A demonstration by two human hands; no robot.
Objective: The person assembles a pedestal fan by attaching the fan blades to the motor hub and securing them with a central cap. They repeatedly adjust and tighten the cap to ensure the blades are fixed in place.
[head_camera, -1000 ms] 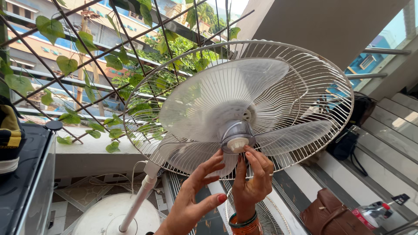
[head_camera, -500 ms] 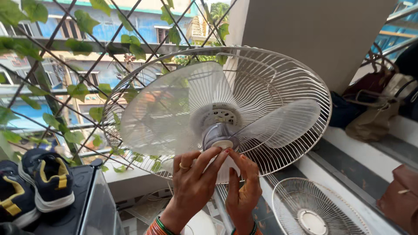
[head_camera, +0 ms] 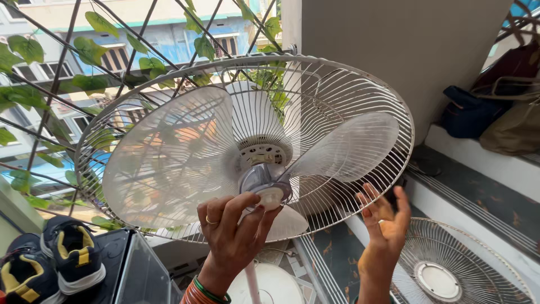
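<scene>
Two bare hands are up at the white pedestal fan with translucent plastic blades (head_camera: 225, 152), whose front guard is off. The left hand (head_camera: 233, 233) has its fingertips pinched on the small cream-coloured round cap at the blade hub (head_camera: 270, 197), at about 6 o'clock of the white wire rear cage (head_camera: 388, 90). The right hand (head_camera: 385, 217) is released — fingers spread, holding nothing, near the cage's rim at 4 o'clock.

With only one hand at the hub, the blades could spin freely under the twisting fingers, so the grip on the cap may slip; a blade edge swinging round might also clip the open right hand.

Half a second ago both hands were bunched together at the hub; the right one has since come away and opened out to the side, and the view has swung slightly leftward.

Down at 5 o'clock lies the detached round white wire front guard (head_camera: 450, 270) on the tiled floor. At 8 o'clock a pair of dark sneakers with yellow trim (head_camera: 50, 264) sits on a black cabinet top (head_camera: 115, 247). Dark and tan bags (head_camera: 495, 107) rest on the ledge at 2 o'clock.
</scene>
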